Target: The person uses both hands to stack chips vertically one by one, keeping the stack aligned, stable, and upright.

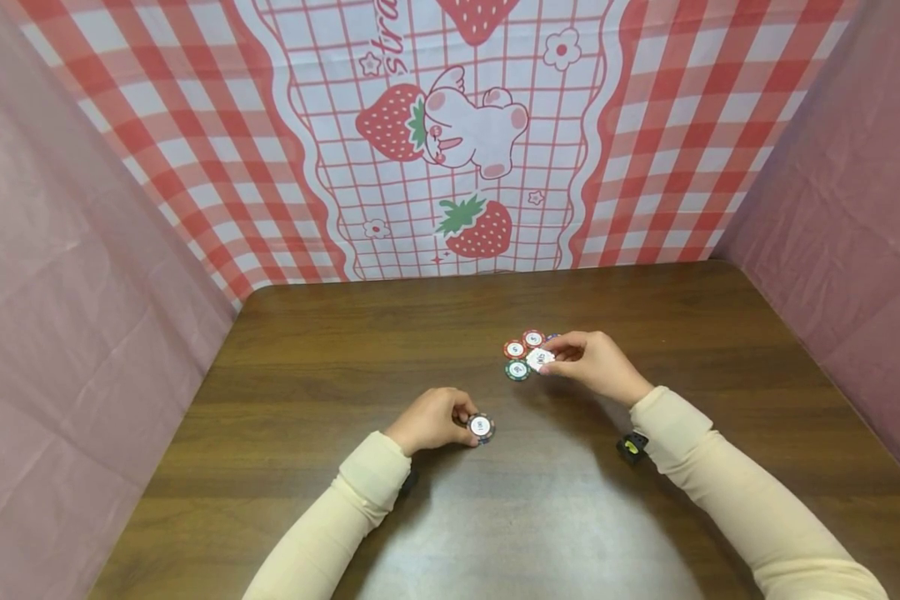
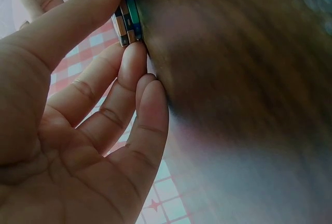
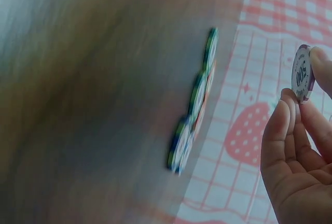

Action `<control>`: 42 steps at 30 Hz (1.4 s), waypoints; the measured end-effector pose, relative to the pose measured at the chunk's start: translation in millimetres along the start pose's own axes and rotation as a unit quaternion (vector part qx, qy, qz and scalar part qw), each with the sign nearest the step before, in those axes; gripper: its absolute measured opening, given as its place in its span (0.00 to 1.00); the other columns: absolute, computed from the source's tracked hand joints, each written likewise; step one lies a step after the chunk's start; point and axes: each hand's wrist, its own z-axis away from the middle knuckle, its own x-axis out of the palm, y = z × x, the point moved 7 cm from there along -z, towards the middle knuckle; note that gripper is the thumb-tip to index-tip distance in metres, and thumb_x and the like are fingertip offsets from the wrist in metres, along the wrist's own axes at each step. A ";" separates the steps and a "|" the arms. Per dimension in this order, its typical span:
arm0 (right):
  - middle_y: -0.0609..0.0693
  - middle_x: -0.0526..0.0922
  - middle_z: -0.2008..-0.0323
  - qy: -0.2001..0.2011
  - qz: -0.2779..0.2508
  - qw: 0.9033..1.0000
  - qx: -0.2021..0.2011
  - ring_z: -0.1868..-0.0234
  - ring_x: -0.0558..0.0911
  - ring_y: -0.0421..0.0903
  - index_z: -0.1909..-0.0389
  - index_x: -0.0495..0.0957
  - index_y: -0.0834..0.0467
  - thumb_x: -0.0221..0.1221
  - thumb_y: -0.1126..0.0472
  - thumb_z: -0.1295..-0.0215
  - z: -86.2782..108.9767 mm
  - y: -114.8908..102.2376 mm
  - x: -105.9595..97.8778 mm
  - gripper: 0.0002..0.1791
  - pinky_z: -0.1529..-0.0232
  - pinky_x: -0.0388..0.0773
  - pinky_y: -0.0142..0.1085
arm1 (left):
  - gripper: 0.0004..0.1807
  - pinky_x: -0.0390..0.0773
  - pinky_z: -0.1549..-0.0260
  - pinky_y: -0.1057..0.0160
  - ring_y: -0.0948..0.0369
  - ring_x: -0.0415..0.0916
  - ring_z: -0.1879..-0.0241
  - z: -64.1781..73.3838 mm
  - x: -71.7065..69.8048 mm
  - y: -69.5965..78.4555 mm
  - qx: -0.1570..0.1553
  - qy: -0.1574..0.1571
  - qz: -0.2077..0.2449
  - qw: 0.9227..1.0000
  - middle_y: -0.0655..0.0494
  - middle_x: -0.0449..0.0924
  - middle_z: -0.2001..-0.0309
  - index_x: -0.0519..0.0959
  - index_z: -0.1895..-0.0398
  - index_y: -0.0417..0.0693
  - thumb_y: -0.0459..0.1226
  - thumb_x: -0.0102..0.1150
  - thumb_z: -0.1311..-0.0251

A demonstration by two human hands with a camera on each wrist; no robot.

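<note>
My left hand point(image 1: 433, 419) pinches a small stack of poker chips point(image 1: 481, 427) by its rim, low over the table; the top chip reads 100. In the left wrist view the stack point(image 2: 126, 24) shows dark-and-tan edges with a green one beside them. Between thumb and fingertips, my right hand point(image 1: 600, 367) pinches a single white poker chip point(image 3: 301, 73) with purplish edge marks and the number 500, raised off the table. Beneath and beside it lie two red chips point(image 1: 534, 338), a green chip point(image 1: 518, 369) and a blue chip point(image 1: 553, 337), the last partly hidden by my fingers.
The brown wooden table point(image 1: 330, 350) runs back to a strawberry-print checked cloth point(image 1: 450, 242). Pink curtains point(image 1: 825, 208) hang at both sides. A small black device point(image 1: 633, 447) is strapped at the right wrist.
</note>
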 end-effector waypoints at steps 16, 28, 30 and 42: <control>0.47 0.85 0.72 -0.074 -0.037 0.996 -0.030 0.72 0.78 0.34 0.61 0.85 0.59 0.74 0.58 0.50 4.5 -26.1 45.7 0.16 0.69 0.76 0.29 | 0.15 0.73 0.65 0.67 0.65 0.75 0.69 -0.3 -0.6 0.5 0.000 -0.001 0.000 1.000 0.59 0.82 0.71 0.84 0.67 0.48 0.38 0.78 0.59; 0.48 0.86 0.69 -0.138 -0.033 0.988 -0.067 0.69 0.79 0.34 0.60 0.84 0.61 0.72 0.59 0.48 7.6 -39.4 70.7 0.15 0.65 0.79 0.30 | 0.14 0.73 0.65 0.68 0.65 0.76 0.69 -0.6 -0.3 1.3 0.005 -0.002 0.005 1.000 0.58 0.83 0.71 0.84 0.67 0.48 0.38 0.78 0.59; 0.48 0.85 0.69 -0.146 -0.036 0.986 -0.072 0.69 0.79 0.33 0.61 0.84 0.61 0.72 0.59 0.48 8.6 -41.5 73.5 0.15 0.65 0.79 0.30 | 0.14 0.73 0.65 0.68 0.65 0.76 0.69 -0.6 -0.3 1.4 0.006 -0.002 0.006 1.000 0.58 0.83 0.71 0.83 0.67 0.49 0.38 0.78 0.59; 0.47 0.85 0.69 -0.176 -0.027 0.981 -0.078 0.70 0.79 0.32 0.62 0.84 0.59 0.72 0.61 0.48 9.3 -43.9 89.0 0.13 0.66 0.79 0.28 | 0.15 0.73 0.66 0.67 0.67 0.75 0.70 0.5 -0.2 0.8 0.003 -0.001 0.003 1.000 0.59 0.83 0.72 0.82 0.68 0.49 0.39 0.78 0.59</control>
